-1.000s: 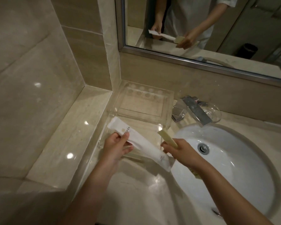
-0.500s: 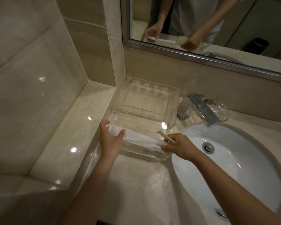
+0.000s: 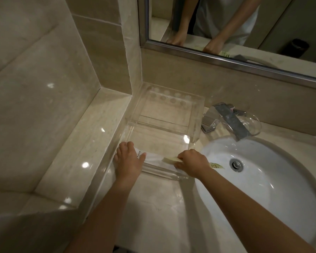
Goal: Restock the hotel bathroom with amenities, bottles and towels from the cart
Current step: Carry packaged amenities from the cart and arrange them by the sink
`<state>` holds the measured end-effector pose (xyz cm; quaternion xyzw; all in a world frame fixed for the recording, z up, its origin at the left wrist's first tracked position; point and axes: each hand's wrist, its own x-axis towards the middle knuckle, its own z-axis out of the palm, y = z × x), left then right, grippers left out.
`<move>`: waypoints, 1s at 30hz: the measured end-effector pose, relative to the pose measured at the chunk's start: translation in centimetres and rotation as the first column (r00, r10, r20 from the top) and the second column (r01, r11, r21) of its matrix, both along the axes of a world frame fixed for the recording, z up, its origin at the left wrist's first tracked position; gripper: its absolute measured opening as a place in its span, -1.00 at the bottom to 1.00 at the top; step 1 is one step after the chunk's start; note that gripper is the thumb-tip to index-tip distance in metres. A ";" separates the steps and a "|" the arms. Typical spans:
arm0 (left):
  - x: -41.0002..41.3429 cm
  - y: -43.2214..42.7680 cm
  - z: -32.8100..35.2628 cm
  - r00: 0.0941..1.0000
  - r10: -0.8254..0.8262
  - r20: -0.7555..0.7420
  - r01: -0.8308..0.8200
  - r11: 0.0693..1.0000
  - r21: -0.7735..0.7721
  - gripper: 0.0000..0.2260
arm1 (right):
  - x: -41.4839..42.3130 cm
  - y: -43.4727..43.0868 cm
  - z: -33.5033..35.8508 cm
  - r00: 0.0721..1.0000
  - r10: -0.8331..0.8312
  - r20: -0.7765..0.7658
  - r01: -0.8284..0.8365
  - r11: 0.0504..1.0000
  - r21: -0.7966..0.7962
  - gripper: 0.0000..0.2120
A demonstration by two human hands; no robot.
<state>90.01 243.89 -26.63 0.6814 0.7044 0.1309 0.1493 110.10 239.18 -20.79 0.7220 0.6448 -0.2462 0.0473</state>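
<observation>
A clear acrylic amenity tray (image 3: 195,114) stands on the stone counter in the corner, left of the faucet. A long white amenity packet (image 3: 153,157) lies flat in the tray's front section. My left hand (image 3: 128,159) rests on the packet's left end, fingers spread over it. My right hand (image 3: 192,161) grips a thin cream packet with green print (image 3: 215,165) and presses down on the white packet's right end.
A white oval sink (image 3: 263,179) lies to the right, with a chrome faucet (image 3: 226,119) and a clear glass dish (image 3: 252,123) behind it. A raised stone ledge (image 3: 80,152) runs along the left wall. The mirror (image 3: 226,24) above reflects a person's arms.
The white packet came down from mid-air into the tray's front section and now lies flat. Both hands lowered with it; the left hand shifted from pinching to resting on top.
</observation>
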 end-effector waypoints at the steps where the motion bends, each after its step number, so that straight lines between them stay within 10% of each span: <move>1: 0.1 -0.2 -0.2 0.999 -0.013 -0.045 0.014 1.000 0.018 -0.57 | 0.0 0.0 0.0 1.000 0.012 -0.001 -0.012 1.000 0.007 -0.79; 7: 0.0 -0.4 0.0 0.976 -0.172 -0.134 0.185 0.978 0.098 -0.63 | 0.5 0.1 1.7 0.979 -0.088 -0.186 0.104 0.992 0.074 -0.76; 11: 0.7 -0.9 2.2 0.919 -0.275 0.281 0.263 0.961 0.080 -0.65 | 0.7 -0.1 4.3 0.813 -0.244 -0.528 0.243 0.967 -0.073 -0.83; 14: 1.7 -1.3 5.8 0.688 -0.291 0.664 0.378 0.926 0.014 -0.64 | 0.6 0.0 6.1 0.740 -0.253 -0.623 0.151 0.965 -0.213 -0.82; 20: 2.7 -0.7 10.4 0.447 -0.280 0.850 0.510 0.860 0.015 -0.85 | -0.9 0.1 7.5 0.660 -0.259 -0.705 -0.022 0.932 -0.363 -0.86; 30: 0.0 1.3 9.1 0.526 -0.049 0.849 0.232 0.969 -0.088 -0.88 | 0.6 -0.4 5.5 0.817 -0.086 -0.570 0.010 0.991 -0.136 -0.88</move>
